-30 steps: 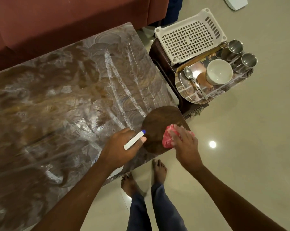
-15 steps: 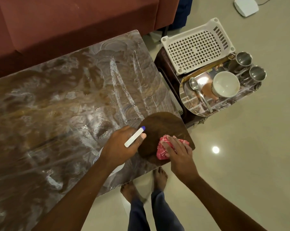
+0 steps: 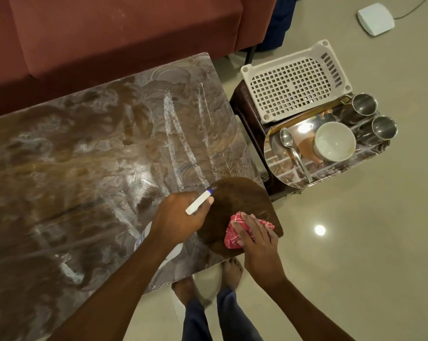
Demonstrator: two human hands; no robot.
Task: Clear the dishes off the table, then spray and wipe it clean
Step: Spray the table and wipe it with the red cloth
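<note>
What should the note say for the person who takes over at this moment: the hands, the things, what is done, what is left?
Left hand grips the white spray bottle with blue nozzle over the table.
Right hand presses the red checked cloth flat on the glossy brown table, at its near right corner.
Done: dishes cleared; steel plate, white bowl, spoon and two steel cups sit on the dark side stool. Table sprayed; only a dark corner patch is wiped.
Left: wipe the rest, covered in white streaks.
</note>
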